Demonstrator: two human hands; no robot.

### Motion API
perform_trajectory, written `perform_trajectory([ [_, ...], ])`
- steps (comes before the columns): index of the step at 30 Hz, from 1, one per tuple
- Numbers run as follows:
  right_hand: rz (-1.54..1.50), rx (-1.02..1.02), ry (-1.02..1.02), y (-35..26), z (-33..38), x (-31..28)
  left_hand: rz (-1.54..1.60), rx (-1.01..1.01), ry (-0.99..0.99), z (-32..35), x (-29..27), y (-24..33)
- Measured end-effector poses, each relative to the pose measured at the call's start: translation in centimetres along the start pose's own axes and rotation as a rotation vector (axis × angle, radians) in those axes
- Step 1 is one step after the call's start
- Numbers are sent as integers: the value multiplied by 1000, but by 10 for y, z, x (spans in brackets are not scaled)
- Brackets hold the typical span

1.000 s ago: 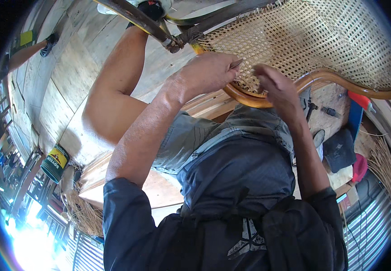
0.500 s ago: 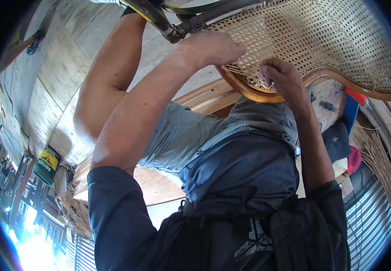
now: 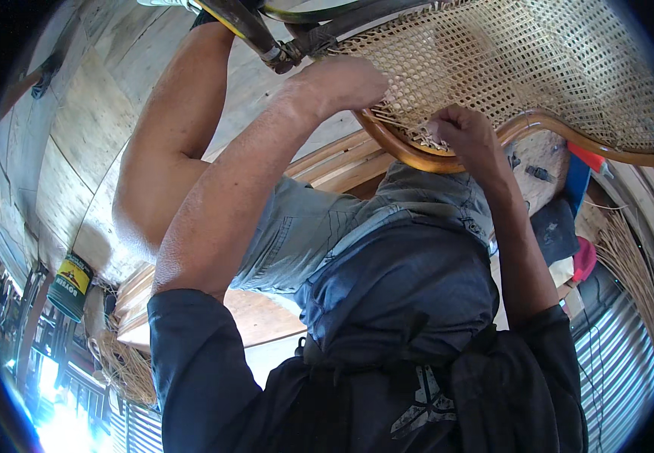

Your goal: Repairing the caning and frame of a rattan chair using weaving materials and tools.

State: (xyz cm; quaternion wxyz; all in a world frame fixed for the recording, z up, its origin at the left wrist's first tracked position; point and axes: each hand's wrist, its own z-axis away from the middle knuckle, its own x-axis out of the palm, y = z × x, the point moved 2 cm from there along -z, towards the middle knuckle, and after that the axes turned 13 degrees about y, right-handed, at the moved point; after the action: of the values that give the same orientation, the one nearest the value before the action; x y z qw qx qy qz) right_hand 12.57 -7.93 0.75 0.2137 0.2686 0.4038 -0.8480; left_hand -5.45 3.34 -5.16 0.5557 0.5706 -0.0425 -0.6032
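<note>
A woven cane panel [image 3: 515, 68] in a curved rattan frame [image 3: 410, 155] fills the top of the view, above my lap. My left hand [image 3: 342, 79] lies on the panel's left edge with its fingers curled into the weave. My right hand [image 3: 466, 136] is at the frame's lower rim, fingers pinched on loose cane strands [image 3: 425, 138] that stick out where the weave meets the frame. The fingertips of both hands are partly hidden by the weave.
Dark metal tubes [image 3: 266, 38] cross above the panel's left corner. A green can [image 3: 70, 283] and a bundle of cane [image 3: 127, 370] lie at the lower left on the plank floor [image 3: 78, 143]. Red and blue items [image 3: 583, 174] and more cane strands [image 3: 636, 257] sit at the right.
My left hand has slid up along the panel's edge and my arm now reaches further up. My right hand stays at the rim, working the strands.
</note>
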Motion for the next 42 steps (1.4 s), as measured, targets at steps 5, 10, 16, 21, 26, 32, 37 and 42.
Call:
perform_trajectory([
  [5, -131, 78, -82, -17, -22, -1, -45, 230, 172, -4, -6, -4],
  [10, -39, 35, -213, -22, -30, 6, 932, -571, 20, 16, -4, 2],
  [16, 10, -13, -206, -22, -29, 9, 675, -505, -65, 20, -10, 12],
  [21, -58, -7, -227, -17, -30, 14, 198, -189, -210, 5, -4, -2],
  [26, -31, -56, -205, -14, -35, 14, 112, -26, -141, 6, -1, -3],
  [32, 301, -156, -49, -14, -6, 4, -94, 33, -89, 15, -2, 29],
  [37, 203, -63, 54, -7, 25, 4, -216, 167, 11, 15, 4, 59],
  [42, 310, -119, 136, -10, 31, 11, -233, 225, 32, 16, 3, 62],
])
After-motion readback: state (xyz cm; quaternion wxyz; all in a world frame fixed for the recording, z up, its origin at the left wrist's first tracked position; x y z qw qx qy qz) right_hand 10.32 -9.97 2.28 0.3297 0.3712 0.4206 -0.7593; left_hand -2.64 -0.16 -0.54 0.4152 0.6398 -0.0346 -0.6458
